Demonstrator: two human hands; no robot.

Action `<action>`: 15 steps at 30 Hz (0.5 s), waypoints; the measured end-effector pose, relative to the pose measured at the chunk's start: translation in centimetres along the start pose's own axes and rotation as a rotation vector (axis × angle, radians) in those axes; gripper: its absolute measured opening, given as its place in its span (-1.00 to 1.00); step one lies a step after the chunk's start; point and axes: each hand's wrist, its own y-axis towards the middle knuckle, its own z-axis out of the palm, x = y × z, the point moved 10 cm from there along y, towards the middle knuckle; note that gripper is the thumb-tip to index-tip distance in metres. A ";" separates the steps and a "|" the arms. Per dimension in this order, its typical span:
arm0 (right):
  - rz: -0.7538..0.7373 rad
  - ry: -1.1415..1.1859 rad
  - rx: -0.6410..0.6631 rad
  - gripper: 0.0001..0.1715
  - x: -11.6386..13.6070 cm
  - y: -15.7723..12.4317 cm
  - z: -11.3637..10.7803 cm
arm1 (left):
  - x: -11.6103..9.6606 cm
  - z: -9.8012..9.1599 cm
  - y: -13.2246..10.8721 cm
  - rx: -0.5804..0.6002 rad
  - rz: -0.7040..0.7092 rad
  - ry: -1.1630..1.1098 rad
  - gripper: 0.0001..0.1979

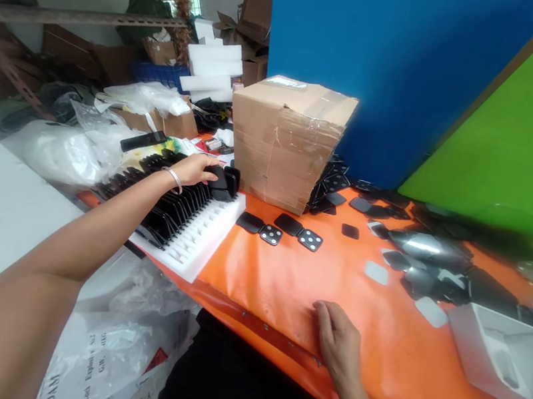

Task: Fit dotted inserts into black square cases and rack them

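Note:
My left hand [196, 169], with a bracelet on the wrist, reaches far out to the left. Its fingers are closed on a black flat part [221, 181] at the far end of a white foam rack [190, 234]. The rack holds several black parts standing upright in its slots. My right hand [335, 342] lies flat on the orange table cover [314, 281] near the front edge, fingers stretched, holding nothing. Three black square pads [280, 229] lie on the cover between the rack and my right hand.
A taped cardboard box [286, 138] stands behind the rack against a blue panel [398, 72]. More black and grey pads and shiny parts [420, 251] are scattered at the right, beside a white tray [505, 352]. Plastic bags [122, 345] hang below the table's left edge.

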 end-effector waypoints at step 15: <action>-0.002 0.016 0.009 -0.63 0.3 0.1 0.0 | 0.6 1.8 2.8 0.266 0.041 -0.011 -0.68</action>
